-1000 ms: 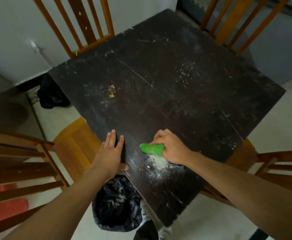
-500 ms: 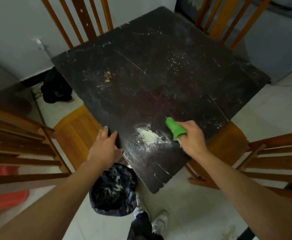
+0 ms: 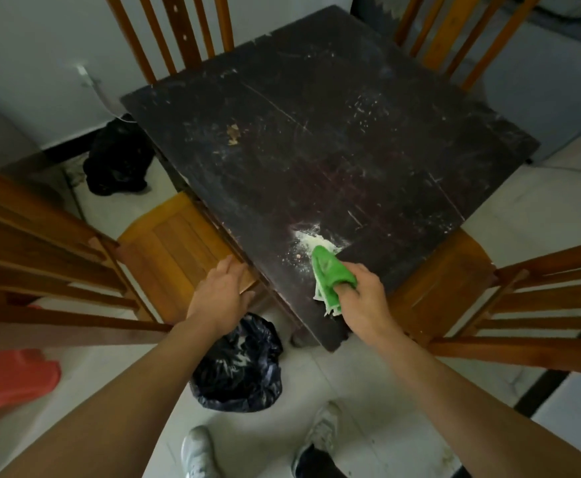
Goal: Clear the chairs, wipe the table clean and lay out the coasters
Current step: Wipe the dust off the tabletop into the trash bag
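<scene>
The dark, scratched square wooden table (image 3: 316, 150) is mid-wipe: pale streaks and specks are scattered across its far half, so cleaning looks well short of finished. Around it stand orange-brown slatted wooden chairs (image 3: 178, 246), and the two seats in view show nothing lying on them, so that step seems done as far as can be told. No coasters are visible anywhere, so laying them out is wholly ahead. On the floor under the table's near corner sits an open black plastic bin bag (image 3: 237, 367), probably meant to receive the sweepings. The left hand (image 3: 218, 298) lies at the table's near-left edge with fingers straight and together, holding nothing; whether it touches the edge is unclear. The right hand (image 3: 365, 298) has its fingers curled around a bunched green cloth (image 3: 332, 274) on the tabletop near that corner. The cloth's tip touches a small heap of white powder (image 3: 311, 241). Farther back sits a tiny tan scrap (image 3: 233, 134).
</scene>
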